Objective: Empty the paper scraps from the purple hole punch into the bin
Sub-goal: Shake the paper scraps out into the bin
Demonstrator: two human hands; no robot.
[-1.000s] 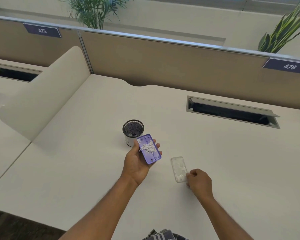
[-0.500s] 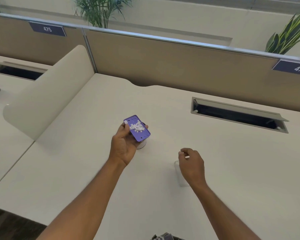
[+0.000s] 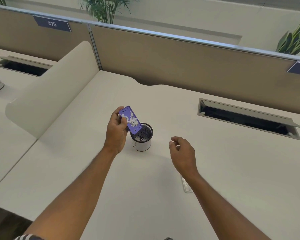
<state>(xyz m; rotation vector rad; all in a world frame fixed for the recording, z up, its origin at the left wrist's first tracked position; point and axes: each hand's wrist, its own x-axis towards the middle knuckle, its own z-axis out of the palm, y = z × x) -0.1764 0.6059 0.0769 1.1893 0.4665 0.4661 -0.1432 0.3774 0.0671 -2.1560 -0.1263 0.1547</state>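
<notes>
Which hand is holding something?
The left hand. It grips the purple punch, tilted over the bin, with scraps on it. The right hand is loosely curled above the desk and holds nothing.

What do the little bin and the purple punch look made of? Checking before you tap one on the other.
The bin looks like black wire mesh: a fine grid shows on its inner wall, with a pale, smooth band around the outside, material unclear. The purple hole punch, in the left hand, looks like matte moulded plastic, uniformly coloured with small round holes. The paper scraps are white bits of paper.
</notes>
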